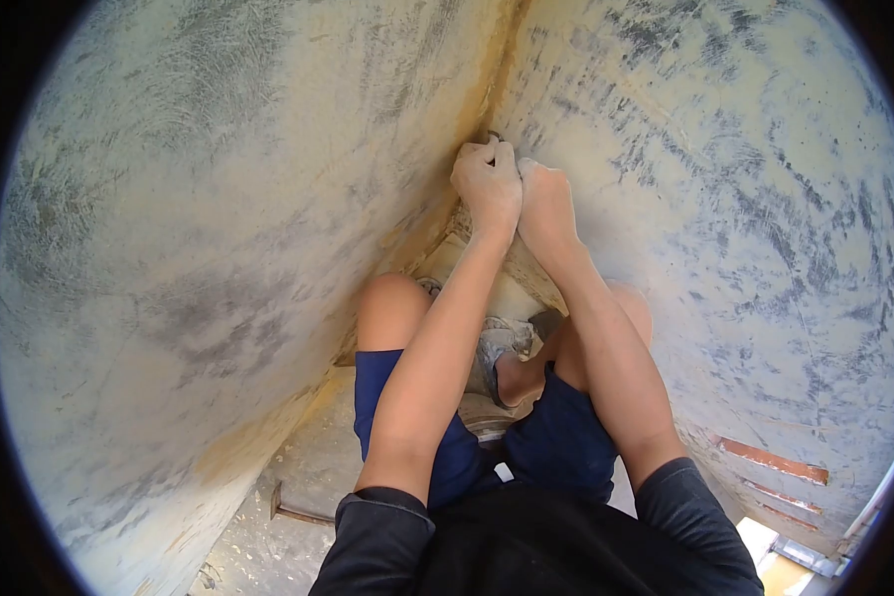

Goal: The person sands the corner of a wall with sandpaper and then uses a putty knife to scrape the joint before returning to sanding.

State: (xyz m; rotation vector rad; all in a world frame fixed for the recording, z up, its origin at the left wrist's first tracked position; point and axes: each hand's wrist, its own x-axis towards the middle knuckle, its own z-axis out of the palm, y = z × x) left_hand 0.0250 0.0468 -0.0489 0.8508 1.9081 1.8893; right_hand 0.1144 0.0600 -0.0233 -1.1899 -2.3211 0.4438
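My left hand (489, 189) is closed, with its fingers curled in against the corner seam (505, 70) where two walls meet. A small dark tip (494, 136) shows just beyond its fingers; what it belongs to is hidden. Pressed against it on the right is my right hand (546, 204), also closed, its back toward me and its fingers out of sight. Whatever the right hand grips cannot be seen. Pale dust coats both hands. Yellow-brown filler runs along the seam above and below them.
Scuffed, patchy walls rise close by on the left (199, 199) and right (745, 219). A hammer-like tool (303, 514) lies on the dusty floor (278, 556) at lower left. My bent knees and a dusty shoe (497, 348) are below my arms. Reddish slots (773, 462) mark the right wall.
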